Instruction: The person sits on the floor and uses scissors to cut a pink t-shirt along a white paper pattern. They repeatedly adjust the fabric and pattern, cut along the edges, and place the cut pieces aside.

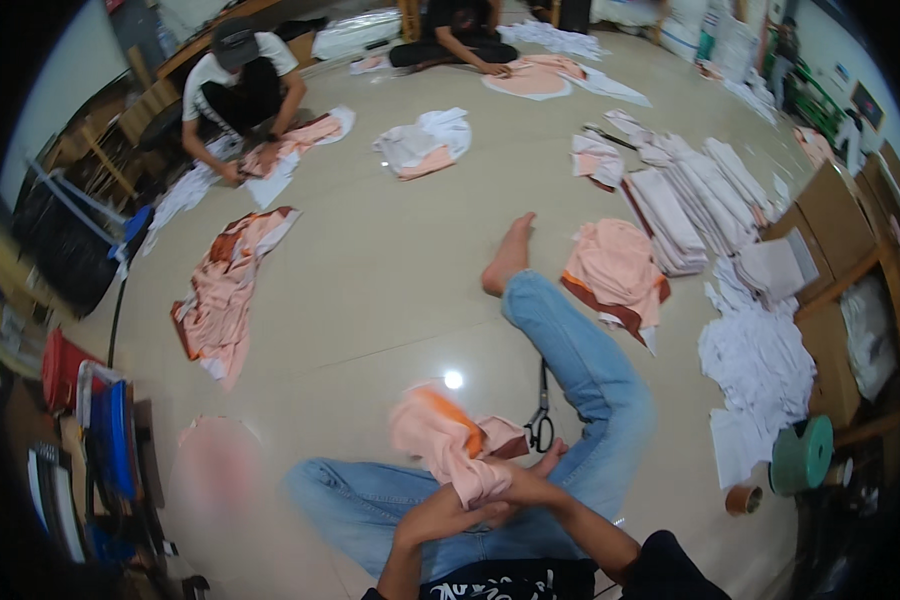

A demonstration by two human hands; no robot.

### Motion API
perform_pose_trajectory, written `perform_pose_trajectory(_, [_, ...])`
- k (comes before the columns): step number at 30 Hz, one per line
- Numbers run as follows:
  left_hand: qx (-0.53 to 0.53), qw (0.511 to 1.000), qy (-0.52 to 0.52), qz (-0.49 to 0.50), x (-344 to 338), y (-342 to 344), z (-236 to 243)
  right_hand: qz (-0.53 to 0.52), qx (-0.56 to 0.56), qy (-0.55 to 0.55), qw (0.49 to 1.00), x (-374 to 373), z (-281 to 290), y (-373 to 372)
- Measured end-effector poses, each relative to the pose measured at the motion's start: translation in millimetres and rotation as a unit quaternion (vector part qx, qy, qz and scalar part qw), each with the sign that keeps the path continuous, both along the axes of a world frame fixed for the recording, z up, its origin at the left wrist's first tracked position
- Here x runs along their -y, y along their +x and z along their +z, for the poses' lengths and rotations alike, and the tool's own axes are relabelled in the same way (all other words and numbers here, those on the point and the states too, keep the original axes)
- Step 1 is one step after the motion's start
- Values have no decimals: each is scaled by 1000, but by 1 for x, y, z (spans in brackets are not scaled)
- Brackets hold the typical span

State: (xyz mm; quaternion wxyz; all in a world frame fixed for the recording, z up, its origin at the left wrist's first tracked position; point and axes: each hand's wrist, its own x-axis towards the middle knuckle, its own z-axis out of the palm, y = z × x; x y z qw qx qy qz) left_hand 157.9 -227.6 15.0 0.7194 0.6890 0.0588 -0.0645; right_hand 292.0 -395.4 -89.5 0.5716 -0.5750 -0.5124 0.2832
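Above my lap I hold a bunched peach cloth point(435, 430) with orange and brown parts; its far end is blurred. My left hand point(442, 515) grips its near end from the left, fingers closed under the fabric. My right hand point(518, 487) closes on the same cloth from the right, close to the left; its fingertips are partly hidden. Black-handled scissors point(540, 432) lie on the floor just beyond, between the cloth and my bent right leg.
A peach-and-brown cloth pile point(615, 265) lies beyond my right knee, near folded pale stacks point(665, 220) and a white cloth heap point(755, 360). Another peach-brown pile point(225, 285) lies left. A green roll point(802, 455) stands right. Co-workers point(240, 85) sit on the far floor handling cloth.
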Motion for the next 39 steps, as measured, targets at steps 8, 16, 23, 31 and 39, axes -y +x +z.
perform_pose_trajectory(8, [-35, 969, 86, 231, -55, -32, -1, -488, -37, 126, 863, 49, 107, 130])
perform_pose_trajectory(16, [-39, 996, 79, 29, -37, -55, -17, -445, 257, -380, 769, 89, 5, 217])
perform_pose_trajectory(23, [121, 956, -108, -244, -61, -141, 66, 234, -62, -204, 949, 85, 134, 53])
perform_pose_trajectory(31, [295, 934, -97, -178, -57, -146, 174, -33, 74, 19, 997, -89, 207, 110])
perform_pose_trajectory(39, [445, 888, -77, -85, -46, -144, 193, 11, 98, 100, 990, -108, 238, 80])
